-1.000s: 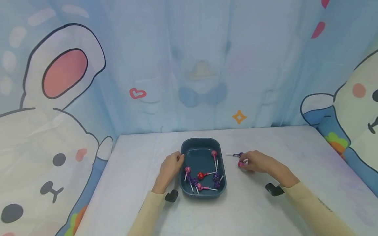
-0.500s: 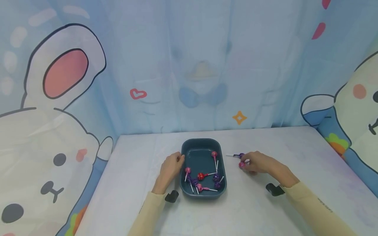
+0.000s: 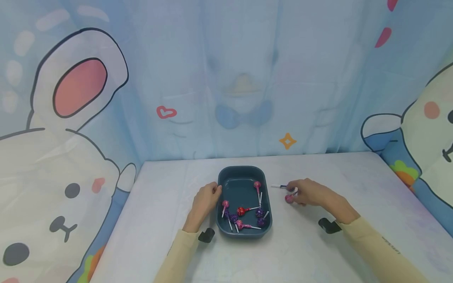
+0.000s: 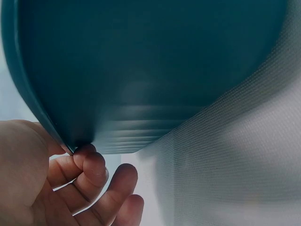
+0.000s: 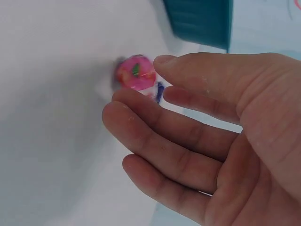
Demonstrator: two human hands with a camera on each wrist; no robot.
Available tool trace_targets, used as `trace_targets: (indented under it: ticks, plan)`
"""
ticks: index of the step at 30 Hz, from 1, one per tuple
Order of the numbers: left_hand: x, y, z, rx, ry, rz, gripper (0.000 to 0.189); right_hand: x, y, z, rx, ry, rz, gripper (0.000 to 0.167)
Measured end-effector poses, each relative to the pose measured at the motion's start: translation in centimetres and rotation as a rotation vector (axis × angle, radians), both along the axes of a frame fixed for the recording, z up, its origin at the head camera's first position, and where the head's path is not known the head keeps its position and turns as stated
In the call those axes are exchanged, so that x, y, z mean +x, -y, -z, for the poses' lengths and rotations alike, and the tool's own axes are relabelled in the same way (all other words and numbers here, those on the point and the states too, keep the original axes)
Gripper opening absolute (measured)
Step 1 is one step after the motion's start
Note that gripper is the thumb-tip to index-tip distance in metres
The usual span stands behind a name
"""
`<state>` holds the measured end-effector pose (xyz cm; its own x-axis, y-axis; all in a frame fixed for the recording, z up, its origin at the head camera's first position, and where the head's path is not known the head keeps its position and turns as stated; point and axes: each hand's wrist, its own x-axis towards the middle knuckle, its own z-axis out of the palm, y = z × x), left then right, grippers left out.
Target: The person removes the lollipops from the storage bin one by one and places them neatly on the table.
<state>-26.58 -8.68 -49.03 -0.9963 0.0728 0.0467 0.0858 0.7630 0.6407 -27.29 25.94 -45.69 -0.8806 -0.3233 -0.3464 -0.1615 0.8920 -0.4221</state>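
Observation:
In the head view a dark teal rectangular tray (image 3: 245, 181) stands on the table, with several red, pink and purple lollipops in it. My left hand (image 3: 204, 204) pinches the tray's left rim between thumb and bent fingers, which also shows in the left wrist view. My right hand (image 3: 311, 193) is low over the table to the tray's right. A pink lollipop (image 3: 289, 199) lies at its thumb tip, its stick partly hidden. Under the index fingertip is a purple lollipop (image 3: 283, 186), its stick pointing toward the tray. The right fingers (image 5: 160, 134) are loosely bent, apart from the thumb.
The white-covered table (image 3: 170, 181) reaches back to a blue cartoon curtain (image 3: 191, 78). Black wrist cameras (image 3: 206, 235) hang under both wrists. In the right wrist view the tray's corner (image 5: 200, 21) is near the thumb.
The right index fingertip has come over the purple lollipop's head. The pink lollipop has turned and shifted slightly toward me. The left hand and the tray stay in place.

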Motion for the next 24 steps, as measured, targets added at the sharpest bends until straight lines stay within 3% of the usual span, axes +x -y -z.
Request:
trace_targets:
  ticks: [11,24]
  plan:
    - [0.0,0.0,0.2,0.008,0.006,0.000,0.032,0.1,1.2,-2.3,-0.010,-0.166,-0.138,0.040]
    - [-0.1,0.0,0.0,0.007,0.008,0.004,0.032,-1.1,3.7,-4.5,0.049,-0.179,-0.123,0.045]
